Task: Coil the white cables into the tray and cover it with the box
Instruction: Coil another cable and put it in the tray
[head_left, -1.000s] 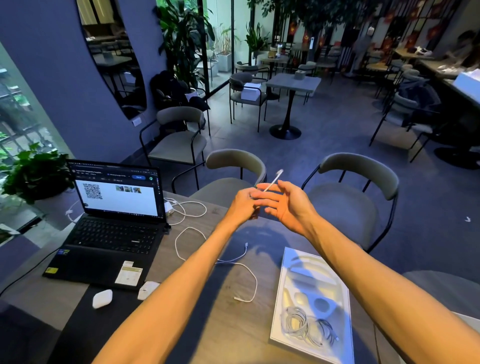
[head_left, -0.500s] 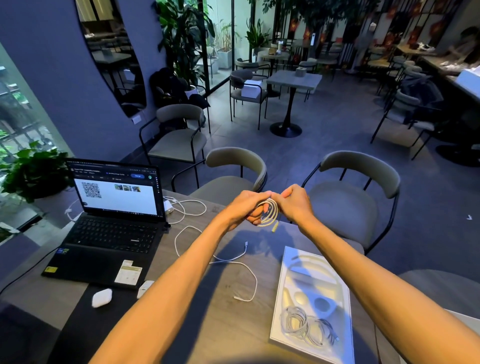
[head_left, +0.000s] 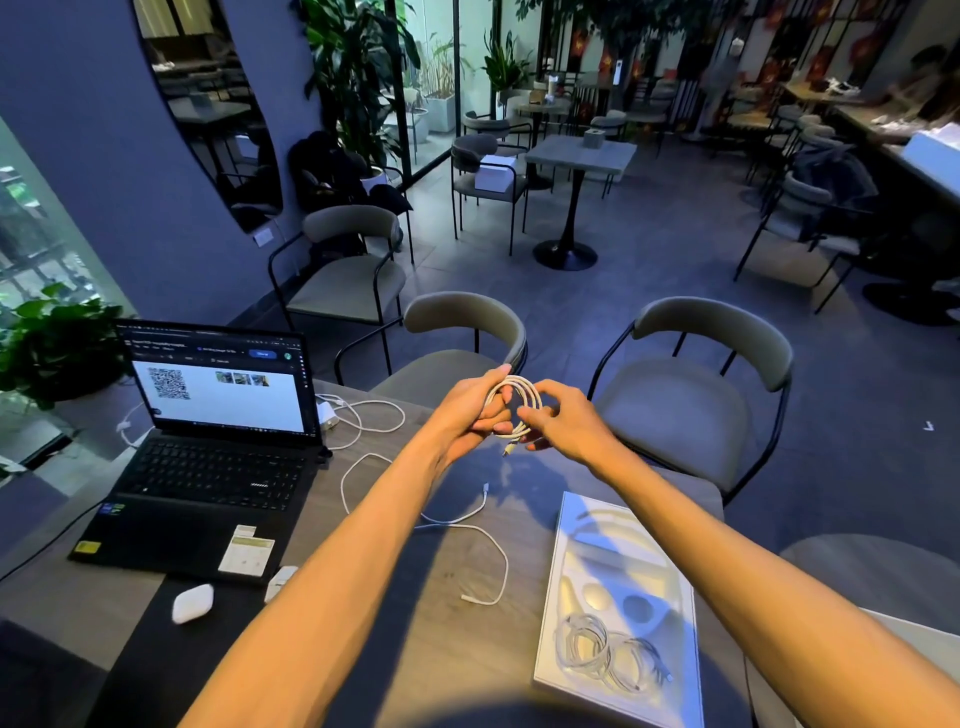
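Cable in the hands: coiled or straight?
Coiled: the cable forms round loops held between left hand and right hand, one plug end dangling.

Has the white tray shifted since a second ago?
No. The tray lies where it was, with the same gap to the loose cable and the laptop.

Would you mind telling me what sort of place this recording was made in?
Most likely a café or shared lounge: small pedestal tables with matching padded chairs fill the room, and tall potted plants stand along the far side.
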